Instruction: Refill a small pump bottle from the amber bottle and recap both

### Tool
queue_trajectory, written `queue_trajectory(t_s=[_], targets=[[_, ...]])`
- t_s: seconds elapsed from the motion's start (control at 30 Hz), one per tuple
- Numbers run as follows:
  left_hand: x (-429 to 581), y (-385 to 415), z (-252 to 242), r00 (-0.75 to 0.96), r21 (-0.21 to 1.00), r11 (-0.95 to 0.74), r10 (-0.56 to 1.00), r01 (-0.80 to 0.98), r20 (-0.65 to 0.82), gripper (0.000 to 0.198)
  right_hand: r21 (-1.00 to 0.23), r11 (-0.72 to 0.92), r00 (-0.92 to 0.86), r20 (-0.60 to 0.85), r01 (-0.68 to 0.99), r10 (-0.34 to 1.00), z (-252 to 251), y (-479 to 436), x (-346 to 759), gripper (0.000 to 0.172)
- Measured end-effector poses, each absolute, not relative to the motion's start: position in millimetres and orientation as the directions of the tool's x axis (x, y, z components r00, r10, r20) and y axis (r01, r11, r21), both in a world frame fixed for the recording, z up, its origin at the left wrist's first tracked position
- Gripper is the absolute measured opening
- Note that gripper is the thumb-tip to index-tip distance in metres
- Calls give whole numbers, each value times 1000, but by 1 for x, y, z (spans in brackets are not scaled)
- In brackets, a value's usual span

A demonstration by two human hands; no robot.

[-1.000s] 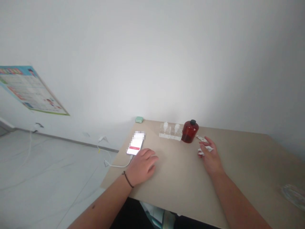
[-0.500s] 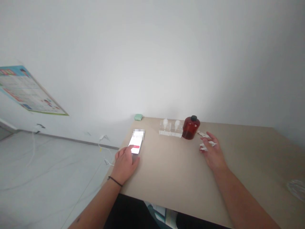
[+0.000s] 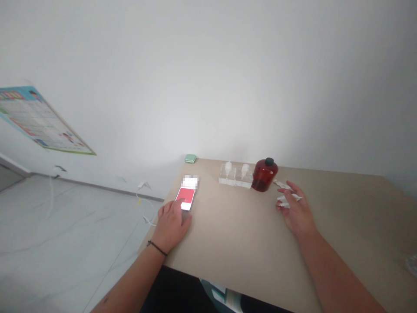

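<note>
My left hand [image 3: 172, 222] rests at the left of the table, its index fingertip touching the lit screen of a phone [image 3: 188, 194] that lies flat. Its thumb is apart from the fingers and it grips nothing. A crumpled white tissue [image 3: 295, 197] is pinched between the thumb and fingers of my right hand [image 3: 298, 213]. Just beyond that hand lies another white scrap [image 3: 282, 184], partly hidden by the fingers. To its left stands a dark red, see-through bottle [image 3: 264, 174] with a black cap.
Beside the bottle are two clear blocks [image 3: 235, 181] with white round-topped pieces in them. A small green case [image 3: 190, 158] sits at the table's back left corner, against the wall. White cables [image 3: 148, 204] hang off the left edge. Some clear plastic [image 3: 412, 264] lies far right.
A large red panel now fills part of the phone screen, where a small red button was. The view has shifted slightly; both hands stay in nearly the same places.
</note>
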State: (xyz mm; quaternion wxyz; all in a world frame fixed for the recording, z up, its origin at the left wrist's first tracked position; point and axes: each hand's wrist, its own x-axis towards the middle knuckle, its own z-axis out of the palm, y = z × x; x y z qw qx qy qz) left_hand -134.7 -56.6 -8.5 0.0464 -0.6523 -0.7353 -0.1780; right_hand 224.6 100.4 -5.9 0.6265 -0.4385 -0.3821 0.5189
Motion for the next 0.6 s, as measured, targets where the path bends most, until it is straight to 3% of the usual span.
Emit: queue_trajectory(t_s=[0.6], targets=[[-135,-58,-9,-120,165,71,943,984,309,45,-927,61,175,-5,-371,984,-2,100,225,62]])
